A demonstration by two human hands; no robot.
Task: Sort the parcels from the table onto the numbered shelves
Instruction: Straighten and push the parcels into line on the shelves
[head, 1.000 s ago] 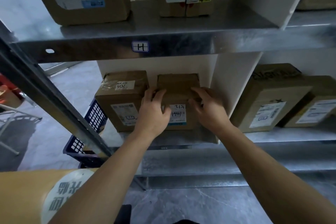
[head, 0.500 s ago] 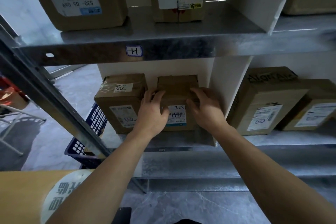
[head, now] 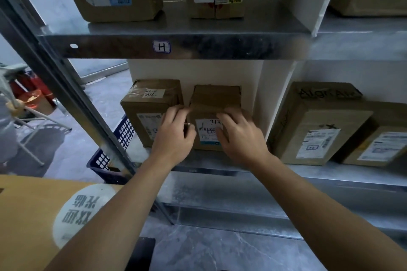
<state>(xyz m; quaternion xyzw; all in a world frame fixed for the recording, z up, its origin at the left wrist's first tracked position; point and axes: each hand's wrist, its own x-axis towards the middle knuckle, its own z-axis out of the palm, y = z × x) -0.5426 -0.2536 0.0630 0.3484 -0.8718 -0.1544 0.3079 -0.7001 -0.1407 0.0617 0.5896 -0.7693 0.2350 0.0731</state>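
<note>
Placing step: my left hand point(head: 174, 138) and right hand point(head: 242, 138) grip the parcel point(head: 214, 99) on the shelf point(head: 308, 171); next, I judge, release and withdraw.

Small brown cardboard parcel point(head: 214, 103), white barcode label facing out, stands upright on the lower grey metal shelf point(head: 204, 160). It sits just beside the larger brown taped carton marked 705 point(head: 152, 103), at that carton's right.
</note>
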